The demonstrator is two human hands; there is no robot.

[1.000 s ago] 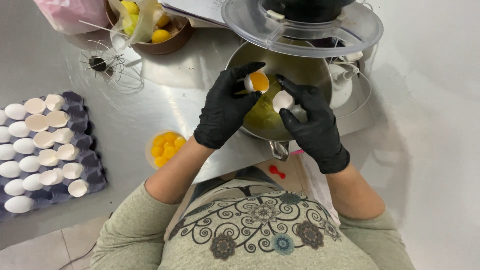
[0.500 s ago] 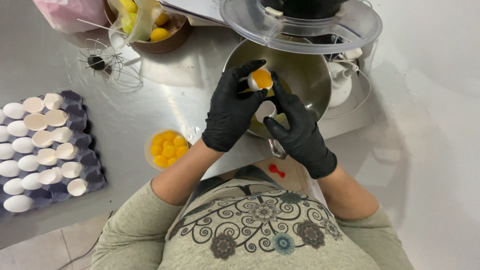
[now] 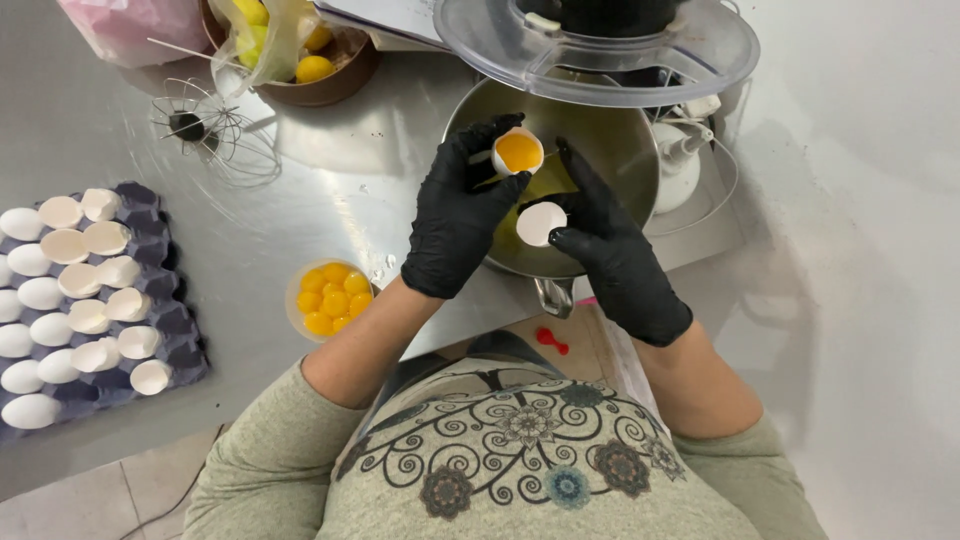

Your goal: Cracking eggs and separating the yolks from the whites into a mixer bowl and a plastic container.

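Note:
Both my hands wear black gloves and hover over a steel mixer bowl [image 3: 600, 130] that holds pale egg white. My left hand [image 3: 462, 210] grips half an eggshell with a yolk in it [image 3: 518, 151], held upright. My right hand [image 3: 610, 250] pinches the other half eggshell [image 3: 541, 223], which looks empty, just below and to the right of the first half. The two halves are a little apart.
A small cup of several egg yolks [image 3: 332, 297] stands left of my left forearm. A dark egg tray [image 3: 175, 325] with whole eggs and empty shells lies at far left. A wire whisk [image 3: 200, 122], a brown bowl of lemons [image 3: 330, 75] and the mixer's clear lid [image 3: 600, 45] sit behind.
My right hand has swung back and forth beside the left and now holds its empty half shell lower, clear of the yolk-filled half. My left hand stays over the bowl.

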